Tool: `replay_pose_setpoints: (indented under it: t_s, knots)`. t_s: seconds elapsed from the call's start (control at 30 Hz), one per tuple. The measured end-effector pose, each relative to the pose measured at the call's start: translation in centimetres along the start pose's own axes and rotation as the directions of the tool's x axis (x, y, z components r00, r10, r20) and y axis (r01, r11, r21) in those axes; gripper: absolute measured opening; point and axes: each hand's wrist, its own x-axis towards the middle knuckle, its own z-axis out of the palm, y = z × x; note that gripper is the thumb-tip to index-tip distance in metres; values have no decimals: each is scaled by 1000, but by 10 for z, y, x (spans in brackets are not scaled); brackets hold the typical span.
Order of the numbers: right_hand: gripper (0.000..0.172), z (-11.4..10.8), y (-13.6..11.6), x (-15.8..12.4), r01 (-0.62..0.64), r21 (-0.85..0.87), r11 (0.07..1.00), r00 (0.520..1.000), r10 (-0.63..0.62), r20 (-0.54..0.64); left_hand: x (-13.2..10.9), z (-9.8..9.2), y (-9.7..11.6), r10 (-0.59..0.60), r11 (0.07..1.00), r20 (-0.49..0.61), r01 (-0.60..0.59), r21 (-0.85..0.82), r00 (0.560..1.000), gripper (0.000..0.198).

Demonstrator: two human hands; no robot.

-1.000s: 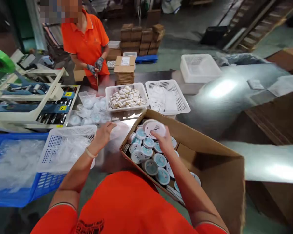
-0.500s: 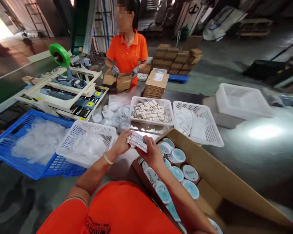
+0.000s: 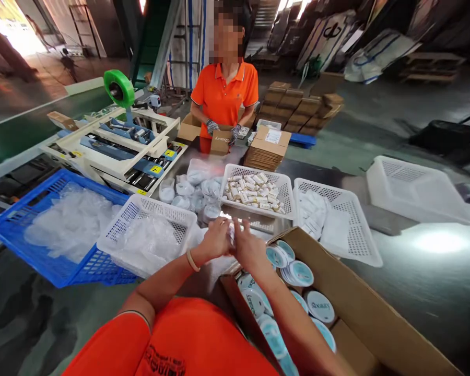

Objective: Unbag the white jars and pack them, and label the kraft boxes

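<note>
My left hand (image 3: 216, 239) and my right hand (image 3: 247, 245) meet above the metal table, fingers curled round a small pale item (image 3: 231, 233) between them, mostly hidden by the fingers. Just beyond are a white basket (image 3: 292, 201) of small wrapped rolls and, to its left, several clear-wrapped round packs (image 3: 184, 186). Below my right forearm an open cardboard box (image 3: 360, 282) holds round white and teal containers (image 3: 320, 306). Left of my hands stands a white basket (image 3: 112, 230) with clear plastic bags (image 3: 149, 235).
A blue crate (image 3: 58, 269) of plastic bags lies at the left, below a taping machine (image 3: 117, 151). Right of centre are a basket (image 3: 362, 230) of white packets and a white bin (image 3: 411, 190). Across the table a person (image 3: 225, 94) in gloves handles a small carton (image 3: 221, 142).
The view has shifted, so the scene sits further right and slightly lower. My hands have closed in around the pale item, which was more visible before. The person's carton is now more upright.
</note>
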Motion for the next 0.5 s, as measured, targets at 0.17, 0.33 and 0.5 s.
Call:
replay_pose_setpoints:
  t_s: [0.17,0.33,0.5]
  knots:
    - [53,-4,31,7,149,393,907,898,42,-438,51,-74,-43,-6,1000,-190,8,12,982,42]
    - [41,28,40,-20,139,576,806,917,116,-382,114,-173,-87,-37,995,-397,73,75,917,40]
    - [42,57,52,-48,-3,632,775,935,227,-273,155,-212,-144,-169,973,-457,223,66,873,43]
